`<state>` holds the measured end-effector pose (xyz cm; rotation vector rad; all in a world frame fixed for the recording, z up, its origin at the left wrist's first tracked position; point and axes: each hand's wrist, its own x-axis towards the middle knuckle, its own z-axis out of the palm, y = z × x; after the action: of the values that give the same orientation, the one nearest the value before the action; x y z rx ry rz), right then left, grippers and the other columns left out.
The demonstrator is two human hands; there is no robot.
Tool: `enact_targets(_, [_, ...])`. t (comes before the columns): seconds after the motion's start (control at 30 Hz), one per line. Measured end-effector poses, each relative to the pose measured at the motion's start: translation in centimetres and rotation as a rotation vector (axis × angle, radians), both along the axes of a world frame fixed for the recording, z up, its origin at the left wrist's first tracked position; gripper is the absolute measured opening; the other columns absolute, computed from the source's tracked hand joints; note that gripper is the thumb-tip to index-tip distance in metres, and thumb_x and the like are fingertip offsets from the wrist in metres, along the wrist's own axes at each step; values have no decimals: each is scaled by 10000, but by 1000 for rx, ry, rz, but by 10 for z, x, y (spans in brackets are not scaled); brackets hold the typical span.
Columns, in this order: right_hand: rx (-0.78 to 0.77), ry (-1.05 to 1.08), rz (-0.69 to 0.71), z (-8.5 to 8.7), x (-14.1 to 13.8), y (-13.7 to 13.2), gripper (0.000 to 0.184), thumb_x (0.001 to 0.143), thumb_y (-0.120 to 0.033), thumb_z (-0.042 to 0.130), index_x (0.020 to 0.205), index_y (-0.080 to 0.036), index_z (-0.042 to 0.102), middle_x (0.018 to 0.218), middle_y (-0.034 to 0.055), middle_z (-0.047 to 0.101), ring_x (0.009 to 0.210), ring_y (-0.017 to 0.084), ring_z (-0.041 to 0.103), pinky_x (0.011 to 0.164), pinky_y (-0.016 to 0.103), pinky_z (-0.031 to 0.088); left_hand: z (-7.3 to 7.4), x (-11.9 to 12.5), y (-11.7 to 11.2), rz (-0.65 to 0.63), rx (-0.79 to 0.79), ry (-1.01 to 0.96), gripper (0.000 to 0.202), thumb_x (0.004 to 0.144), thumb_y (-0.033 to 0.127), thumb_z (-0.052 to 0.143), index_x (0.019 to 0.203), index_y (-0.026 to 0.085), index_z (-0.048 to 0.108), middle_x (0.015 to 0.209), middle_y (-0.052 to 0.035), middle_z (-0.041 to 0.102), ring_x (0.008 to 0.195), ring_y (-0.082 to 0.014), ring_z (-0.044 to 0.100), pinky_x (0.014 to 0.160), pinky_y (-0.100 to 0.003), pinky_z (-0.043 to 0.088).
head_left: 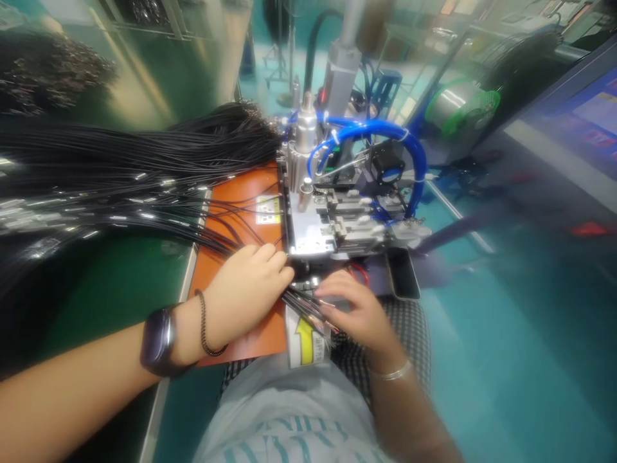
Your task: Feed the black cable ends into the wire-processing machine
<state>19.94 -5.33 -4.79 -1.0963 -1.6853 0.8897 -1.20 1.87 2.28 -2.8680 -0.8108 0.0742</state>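
Observation:
My left hand [258,276] is closed around a bunch of thin black cables [306,302], over an orange board. The cables' stripped ends, with coppery tips, point toward my lap on the right. Beside those ends is my right hand [354,308], its fingers curved and apart, the fingertips close to the wires; whether they pinch one I cannot make out. Just beyond both hands stands a metal machine [313,225] with a steel cylinder and blue air tubes [385,128]. More black cables [216,238] trail from my left hand leftward across the board.
A thick heap of black cables [144,148] spreads over the left side. The orange board [245,186] lies beside the machine. A dark phone-like device [403,273] sits right of my right hand. A green spool [463,106] stands farther back, blurred.

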Motion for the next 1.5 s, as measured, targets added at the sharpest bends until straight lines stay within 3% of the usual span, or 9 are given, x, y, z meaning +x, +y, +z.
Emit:
enact_targets(0.13, [-24, 2, -63, -5, 15, -2, 239, 883, -148, 491, 998, -267, 663, 968, 43, 659, 950, 194, 594, 841, 379, 481, 6, -3, 0, 72, 32, -51, 130, 830, 88, 492, 871, 155, 596, 797, -49, 597, 767, -216, 554, 592, -329, 414])
enact_targets(0.37, [-21, -132, -21, -1, 1, -2, 386, 847, -202, 597, 1214, -316, 563, 1085, 36, 627, 995, 188, 567, 877, 360, 461, 5, -1, 2, 27, 165, -107, 114, 814, 104, 490, 761, 171, 565, 685, -32, 553, 655, -214, 516, 584, -349, 393])
enact_targets(0.5, [0, -70, -91, 2, -15, 3, 275, 852, -238, 603, 1119, -296, 631, 976, 30, 660, 900, 185, 594, 798, 346, 487, 2, 0, -2, -14, 154, -155, 112, 838, 125, 488, 855, 175, 586, 728, -37, 578, 696, -208, 531, 613, -340, 398])
enact_targets(0.67, [-7, 21, -247, 1, -26, 8, 115, 841, -239, 618, 917, -265, 701, 874, 27, 685, 857, 184, 614, 788, 346, 494, -5, 5, -6, -26, 12, -163, 109, 846, 154, 470, 756, 175, 527, 790, -51, 562, 731, -200, 523, 640, -335, 416])
enact_targets(0.8, [-29, 46, -205, 4, -23, 6, 152, 845, -226, 607, 951, -273, 705, 908, 32, 692, 870, 188, 625, 789, 353, 501, -7, 7, -8, -19, -30, -185, 204, 922, 217, 380, 772, 181, 514, 785, -43, 548, 737, -194, 527, 647, -331, 431])
enact_targets(0.93, [-90, 107, -162, 7, -21, 4, 139, 844, -226, 602, 914, -268, 715, 885, 22, 700, 845, 180, 638, 772, 336, 510, -4, 8, -12, -48, -41, -139, 205, 932, 145, 342, 966, 180, 541, 893, -37, 567, 756, -175, 539, 624, -315, 422])
enact_targets(1.03, [-147, 140, -288, 4, -25, 3, 119, 816, -256, 637, 913, -260, 706, 889, 22, 697, 811, 178, 647, 749, 325, 517, -6, 9, -13, -56, -75, -138, 246, 956, 180, 318, 1053, 180, 544, 876, -25, 582, 772, -175, 545, 644, -324, 420])
enact_targets(1.27, [-32, 100, -566, -4, -39, -2, 49, 787, -251, 663, 832, -232, 669, 794, 16, 653, 734, 165, 604, 694, 309, 506, -12, 8, -14, -34, -77, -138, 260, 965, 197, 311, 903, 178, 563, 778, -6, 583, 727, -165, 533, 650, -328, 402])
enact_targets(1.5, [-101, -55, -561, 1, -37, -11, 121, 803, -285, 650, 713, -212, 682, 634, -7, 612, 593, 140, 535, 608, 288, 452, -25, 5, -15, -45, 26, -257, 202, 933, 206, 388, 785, 176, 522, 678, 3, 535, 632, -156, 503, 575, -307, 358])
